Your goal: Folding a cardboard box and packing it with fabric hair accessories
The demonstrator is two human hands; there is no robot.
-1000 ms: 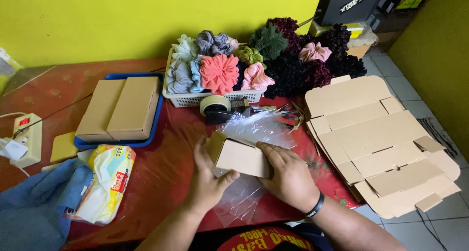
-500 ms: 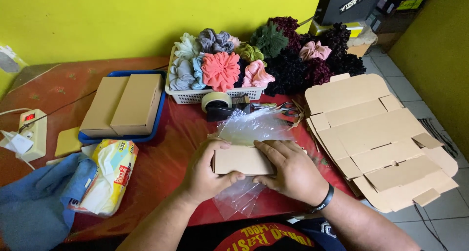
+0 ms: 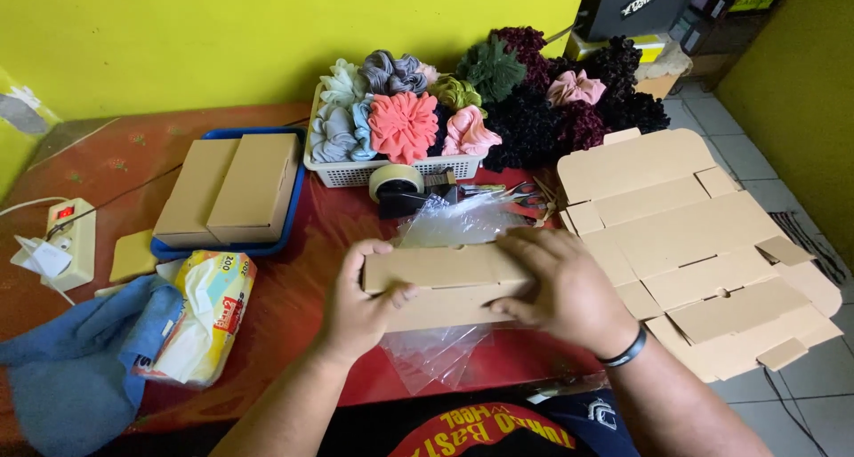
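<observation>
Cardboard box (image 3: 445,283), small and flat, sits at lower centre above a clear plastic bag (image 3: 436,355) on the red tabletop (image 3: 294,306). Left hand (image 3: 360,301) and right hand (image 3: 560,288) grip its ends. White basket (image 3: 391,168) above holds fabric scrunchies (image 3: 405,123).

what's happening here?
A person holds a small cardboard box in both hands: left hand on its left end, right hand over its right side. It sits above a clear plastic bag on the red table. Flat box blanks lie to the right.
</observation>
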